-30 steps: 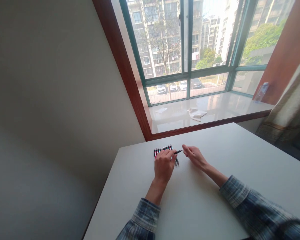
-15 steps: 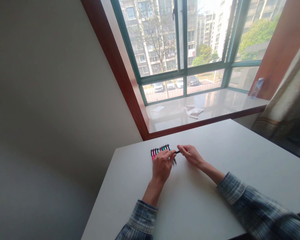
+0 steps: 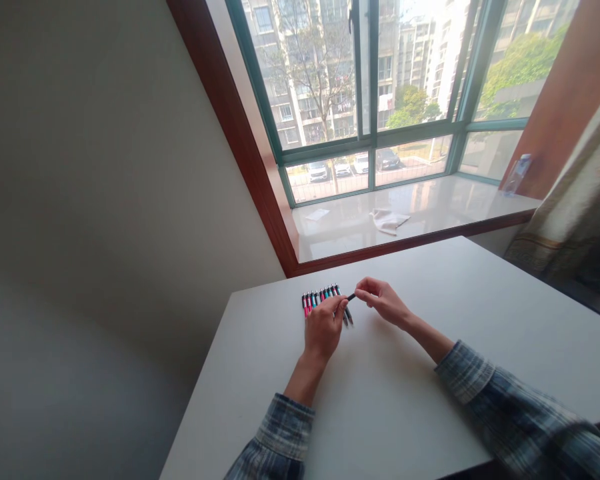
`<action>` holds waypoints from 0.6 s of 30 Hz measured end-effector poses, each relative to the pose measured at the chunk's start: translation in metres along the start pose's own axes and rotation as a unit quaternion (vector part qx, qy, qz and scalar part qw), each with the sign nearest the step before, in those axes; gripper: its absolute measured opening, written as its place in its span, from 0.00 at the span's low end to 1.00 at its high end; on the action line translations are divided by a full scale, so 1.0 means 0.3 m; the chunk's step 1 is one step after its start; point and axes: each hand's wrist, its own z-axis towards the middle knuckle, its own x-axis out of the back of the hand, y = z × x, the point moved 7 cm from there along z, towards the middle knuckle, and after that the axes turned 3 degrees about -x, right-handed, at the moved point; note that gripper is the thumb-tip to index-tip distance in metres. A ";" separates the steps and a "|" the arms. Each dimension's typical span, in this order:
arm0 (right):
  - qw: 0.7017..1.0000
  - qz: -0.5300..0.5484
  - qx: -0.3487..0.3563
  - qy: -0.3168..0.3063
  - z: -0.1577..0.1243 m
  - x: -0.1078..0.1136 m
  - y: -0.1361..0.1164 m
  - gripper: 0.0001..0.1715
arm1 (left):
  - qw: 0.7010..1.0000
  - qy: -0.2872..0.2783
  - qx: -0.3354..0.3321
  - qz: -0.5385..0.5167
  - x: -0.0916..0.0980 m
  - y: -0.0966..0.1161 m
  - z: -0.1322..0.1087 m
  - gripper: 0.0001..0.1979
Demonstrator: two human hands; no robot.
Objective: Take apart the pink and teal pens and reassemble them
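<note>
My left hand is closed in a pinch, with thumb and forefinger on a slim dark pen. Only a short length of it shows between my two hands. At its other end, the thumb and fingertips of my right hand are closed on the tip; the tip itself is hidden. Beneath and behind my left hand, several click pens lie side by side in a row on the white table. They have pink, blue, white and dark barrels, and my left hand covers much of them.
A grey wall borders the table's left side. Beyond the far edge is a window sill with a crumpled white cloth or paper, a flat white sheet and a clear bottle. A curtain hangs at right.
My right hand's fingers have curled and shifted slightly upward at the pen's end. Less of the dark pen shows between my hands. My left hand keeps its pinch, and the row of pens stays put.
</note>
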 end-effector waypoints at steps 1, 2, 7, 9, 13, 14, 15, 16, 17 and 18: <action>1.000 0.016 -0.007 -0.009 0.001 -0.002 0.007 0.21 | 1.000 0.000 0.003 0.002 -0.002 -0.003 -0.001 0.14; 0.999 0.026 -0.015 -0.014 0.003 -0.003 0.015 0.22 | 1.000 0.000 0.006 0.003 -0.003 -0.004 -0.002 0.15; 0.999 -0.003 -0.037 -0.007 0.007 0.006 0.039 0.27 | 1.000 0.000 0.007 -0.001 -0.005 0.000 -0.005 0.15; 0.999 -0.004 -0.034 -0.010 0.005 0.007 0.032 0.26 | 1.000 -0.002 0.007 -0.003 -0.007 0.000 -0.006 0.15; 0.999 0.034 -0.026 -0.024 -0.001 0.004 0.012 0.21 | 1.000 -0.001 0.010 -0.003 -0.007 -0.005 -0.009 0.16; 0.998 0.047 -0.029 -0.030 -0.002 0.002 0.010 0.20 | 1.000 -0.001 0.010 -0.004 -0.007 -0.005 -0.009 0.16; 0.997 0.059 -0.034 -0.034 -0.003 0.000 0.011 0.19 | 1.000 -0.002 0.010 -0.005 -0.008 -0.005 -0.010 0.16; 0.996 0.072 -0.041 -0.037 -0.005 -0.002 0.013 0.18 | 1.000 -0.004 0.011 -0.006 -0.009 -0.006 -0.010 0.16; 0.994 0.084 -0.050 -0.040 -0.006 -0.004 0.016 0.18 | 1.000 -0.004 0.011 -0.005 -0.010 -0.006 -0.010 0.16; 0.993 0.095 -0.058 -0.041 -0.008 -0.006 0.020 0.17 | 1.000 -0.005 0.011 -0.004 -0.010 -0.006 -0.010 0.16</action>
